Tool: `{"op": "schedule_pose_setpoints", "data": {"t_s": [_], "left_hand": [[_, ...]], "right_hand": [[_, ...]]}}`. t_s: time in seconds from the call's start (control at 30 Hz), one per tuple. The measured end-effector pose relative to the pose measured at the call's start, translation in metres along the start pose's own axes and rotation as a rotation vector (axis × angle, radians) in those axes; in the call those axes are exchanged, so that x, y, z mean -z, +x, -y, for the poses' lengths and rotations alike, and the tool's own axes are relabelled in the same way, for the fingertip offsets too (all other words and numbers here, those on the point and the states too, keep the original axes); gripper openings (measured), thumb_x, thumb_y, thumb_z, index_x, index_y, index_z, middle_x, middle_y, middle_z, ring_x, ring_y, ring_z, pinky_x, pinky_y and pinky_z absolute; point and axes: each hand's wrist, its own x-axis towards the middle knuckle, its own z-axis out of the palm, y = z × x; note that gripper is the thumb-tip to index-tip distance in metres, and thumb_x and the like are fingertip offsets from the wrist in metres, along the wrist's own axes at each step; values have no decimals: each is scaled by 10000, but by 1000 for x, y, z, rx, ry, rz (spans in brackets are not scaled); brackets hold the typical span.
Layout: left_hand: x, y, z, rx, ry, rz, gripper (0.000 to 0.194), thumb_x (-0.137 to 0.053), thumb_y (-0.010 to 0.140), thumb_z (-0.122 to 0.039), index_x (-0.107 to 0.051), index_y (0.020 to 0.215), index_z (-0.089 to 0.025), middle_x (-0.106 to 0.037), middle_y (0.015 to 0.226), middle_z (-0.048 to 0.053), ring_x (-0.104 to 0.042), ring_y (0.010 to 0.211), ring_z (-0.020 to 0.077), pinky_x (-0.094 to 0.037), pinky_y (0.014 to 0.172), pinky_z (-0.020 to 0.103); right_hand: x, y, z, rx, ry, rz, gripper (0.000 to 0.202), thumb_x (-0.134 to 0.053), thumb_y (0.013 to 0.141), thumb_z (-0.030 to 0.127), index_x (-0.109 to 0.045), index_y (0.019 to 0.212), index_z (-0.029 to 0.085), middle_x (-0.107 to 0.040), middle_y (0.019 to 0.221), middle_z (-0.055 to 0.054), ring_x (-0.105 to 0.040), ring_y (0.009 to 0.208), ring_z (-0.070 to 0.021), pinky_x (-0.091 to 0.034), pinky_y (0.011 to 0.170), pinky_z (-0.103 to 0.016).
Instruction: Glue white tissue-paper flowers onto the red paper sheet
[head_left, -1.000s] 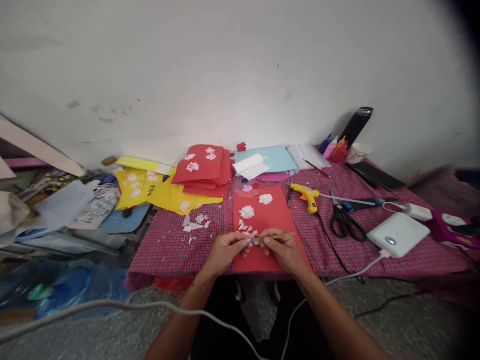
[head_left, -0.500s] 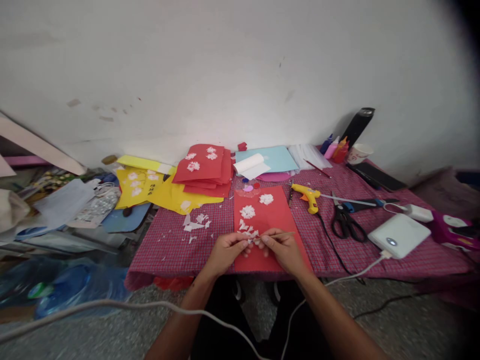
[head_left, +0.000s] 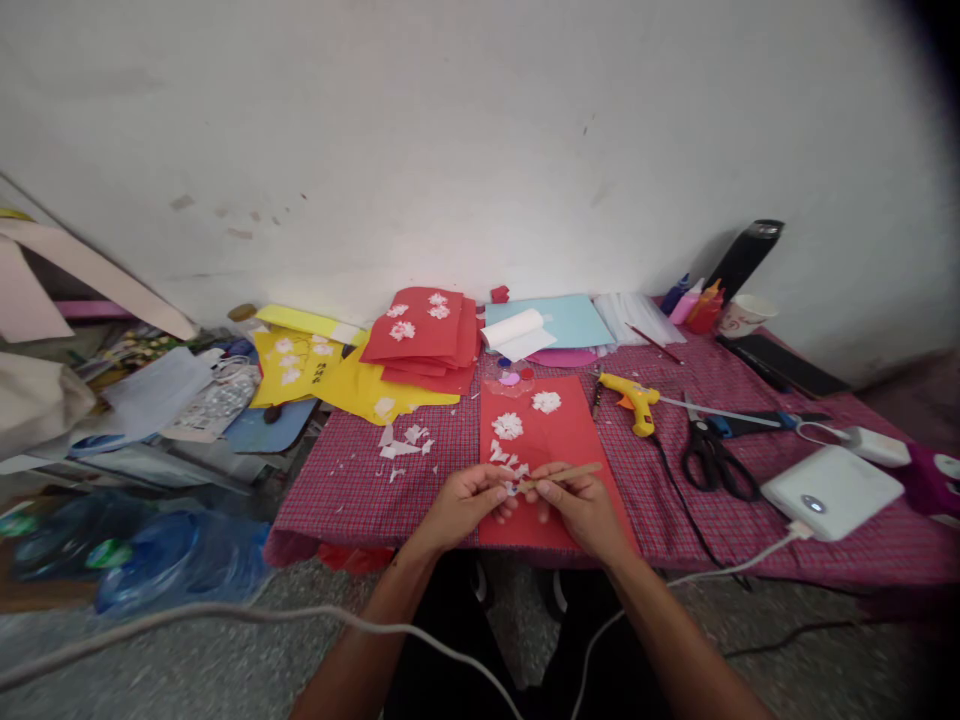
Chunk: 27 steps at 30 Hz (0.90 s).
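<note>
A red sheet (head_left: 536, 430) lies in front of me with two white paper flowers (head_left: 508, 426) and some loose white petals (head_left: 501, 453) on it. Over its lower part my right hand (head_left: 574, 498) pinches a thin wooden stick (head_left: 577, 472) that points left. My left hand (head_left: 474, 505) is closed, its fingertips pressed on a small white piece (head_left: 513, 488) at the stick's left end. Both hands nearly touch. More white scraps (head_left: 401, 442) are on the checked cloth (head_left: 442, 470) to the left.
Stacked red cards (head_left: 416, 340) and yellow sheets (head_left: 367, 388) are at the back left. On the right are a yellow glue gun (head_left: 636, 400), black scissors (head_left: 712, 460), a white power bank (head_left: 832, 493) and a paper cup (head_left: 746, 315). A white cable (head_left: 337, 612) crosses the foreground.
The view has shifted, so the table things appear further right. The stick in my right hand has turned and shows a wider face. Both hands keep their hold.
</note>
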Motion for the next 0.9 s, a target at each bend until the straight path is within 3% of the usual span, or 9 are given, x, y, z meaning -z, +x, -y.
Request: {"op": "schedule_pose_setpoints", "data": {"t_s": [0.47, 0.63, 0.9], "left_hand": [[1, -5, -1, -53, 77, 66, 335, -652, 915, -369, -654, 1151, -132, -710, 855, 54, -650, 730, 127, -523, 738, 271], [1, -7, 2, -86, 68, 57, 367, -640, 924, -379, -629, 1213, -153, -716, 836, 51, -655, 714, 133, -525, 716, 269], [2, -7, 2, -99, 49, 54, 386, -637, 926, -389, -617, 1237, -162, -715, 823, 46, -651, 686, 130, -522, 687, 262]], "right_hand": [[-1, -2, 8, -13, -158, 21, 224, -674, 926, 372, -746, 828, 184, -723, 784, -45, -632, 572, -142, -501, 583, -279], [2, -3, 1, -39, -46, 32, 193, -742, 869, 367, -744, 982, 210, -739, 823, -54, -657, 639, -177, -521, 583, -297], [-2, -2, 4, -56, 4, 29, 173, -767, 845, 354, -752, 952, 218, -746, 801, -58, -655, 646, -182, -517, 536, -276]]}}
